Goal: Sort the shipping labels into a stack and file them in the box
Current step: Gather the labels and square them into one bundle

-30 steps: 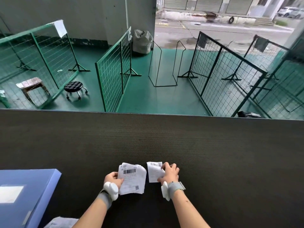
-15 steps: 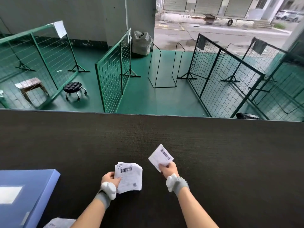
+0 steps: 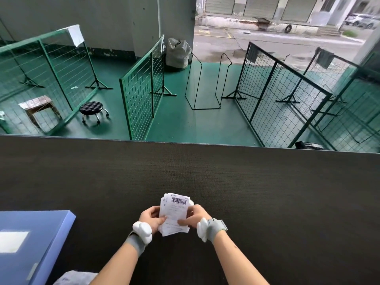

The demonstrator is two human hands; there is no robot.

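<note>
White paper shipping labels (image 3: 174, 214), near the dark desk's (image 3: 267, 202) front edge, are pinched by left hand (image 3: 151, 218) and right hand (image 3: 195, 215); tap edges flush before filing in the blue box (image 3: 37, 239).

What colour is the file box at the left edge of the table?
Blue, with a white label patch on its lid; the box shows in the head view.

Both bare forearms reach forward and angle inward, hands meeting at the middle. The left hand (image 3: 151, 217) and right hand (image 3: 195, 215) each have fingers curled, thumbs on top in a pinching grip. Grey bands with white pods wrap both wrists.
</note>
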